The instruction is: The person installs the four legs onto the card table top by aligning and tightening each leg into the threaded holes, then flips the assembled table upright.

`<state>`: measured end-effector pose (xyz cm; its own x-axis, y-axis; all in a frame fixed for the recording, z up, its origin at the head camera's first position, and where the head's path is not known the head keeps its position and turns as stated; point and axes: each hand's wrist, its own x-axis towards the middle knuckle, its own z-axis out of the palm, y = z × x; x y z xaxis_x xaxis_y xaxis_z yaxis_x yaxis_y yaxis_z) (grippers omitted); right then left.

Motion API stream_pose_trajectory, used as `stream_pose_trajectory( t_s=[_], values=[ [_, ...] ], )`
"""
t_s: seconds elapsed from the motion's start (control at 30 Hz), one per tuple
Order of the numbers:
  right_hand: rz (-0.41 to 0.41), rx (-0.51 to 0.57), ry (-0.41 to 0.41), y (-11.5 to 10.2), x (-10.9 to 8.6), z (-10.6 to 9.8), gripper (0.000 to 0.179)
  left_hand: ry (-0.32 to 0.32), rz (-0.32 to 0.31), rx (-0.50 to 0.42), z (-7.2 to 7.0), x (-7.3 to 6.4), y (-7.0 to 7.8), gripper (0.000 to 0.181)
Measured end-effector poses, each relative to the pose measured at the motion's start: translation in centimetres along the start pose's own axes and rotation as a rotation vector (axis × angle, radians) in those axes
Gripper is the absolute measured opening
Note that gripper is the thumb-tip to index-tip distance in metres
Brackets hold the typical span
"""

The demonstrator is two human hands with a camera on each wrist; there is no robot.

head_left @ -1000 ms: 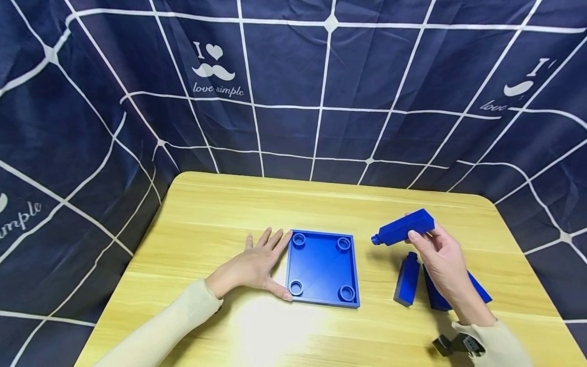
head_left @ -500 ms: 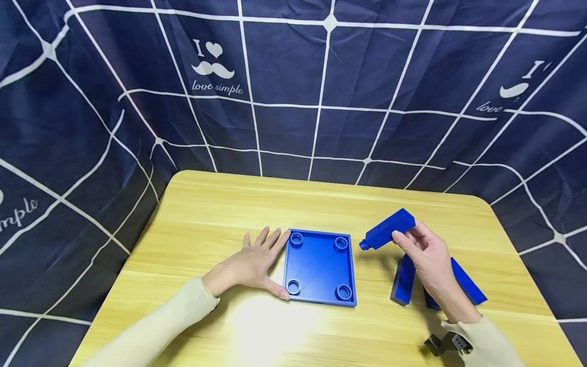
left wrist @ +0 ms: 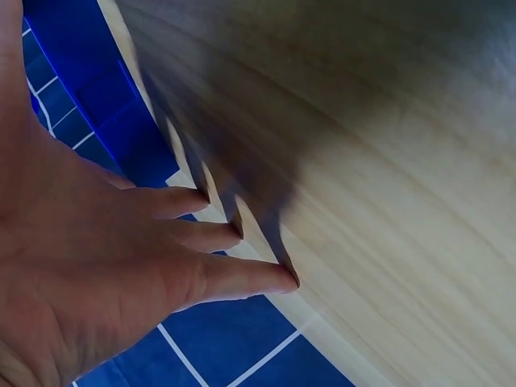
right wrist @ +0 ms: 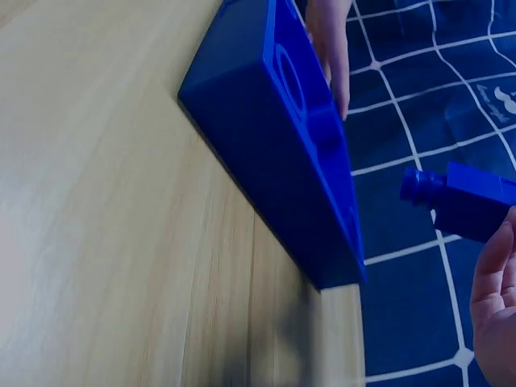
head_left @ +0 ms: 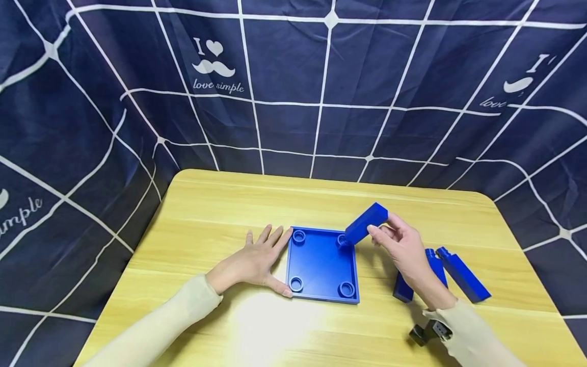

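A square blue tabletop panel point(head_left: 322, 265) with a raised rim and a round socket in each corner lies on the wooden table. My left hand point(head_left: 252, 266) rests along its left edge, fingers spread and straight. Between thumb and fingers, my right hand point(head_left: 403, 250) pinches a square blue table leg point(head_left: 368, 223). The leg tilts, its narrow threaded end pointing down toward the far right socket point(head_left: 342, 240). In the right wrist view, a gap shows between the threaded end point(right wrist: 421, 186) and the panel point(right wrist: 262, 153).
More blue legs lie right of the panel, partly behind my right forearm: one near leg point(head_left: 402, 289), one middle leg point(head_left: 437, 267) and one outer leg point(head_left: 465, 275). Dark blue cloth point(head_left: 284, 92) with white lines hangs behind the table point(head_left: 257, 199).
My right hand has carried the leg leftward from above the other legs to the panel's far right corner. My left hand has stayed at the panel's left edge.
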<state>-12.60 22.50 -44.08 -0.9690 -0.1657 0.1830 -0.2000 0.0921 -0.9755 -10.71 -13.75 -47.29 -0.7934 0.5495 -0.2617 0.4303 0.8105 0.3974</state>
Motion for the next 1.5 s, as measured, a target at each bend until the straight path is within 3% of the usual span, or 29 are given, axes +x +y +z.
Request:
stream_pose_trajectory(
  t_s=[0.37, 0.77, 1.5],
  values=[
    [0.066, -0.100, -0.059, 0.6, 1.1, 2.8, 0.035, -0.001, 0.007, -0.002, 0.2, -0.1, -0.1, 0.149],
    [0.073, -0.177, -0.133, 0.5, 2.2, 5.6, 0.039, -0.002, -0.007, -0.025, 0.2, 0.0, -0.2, 0.150],
    [0.103, -0.200, -0.107, 0.5, 3.6, 9.0, 0.043, -0.015, -0.019, -0.009, 0.2, 0.1, -0.2, 0.150]
  ],
)
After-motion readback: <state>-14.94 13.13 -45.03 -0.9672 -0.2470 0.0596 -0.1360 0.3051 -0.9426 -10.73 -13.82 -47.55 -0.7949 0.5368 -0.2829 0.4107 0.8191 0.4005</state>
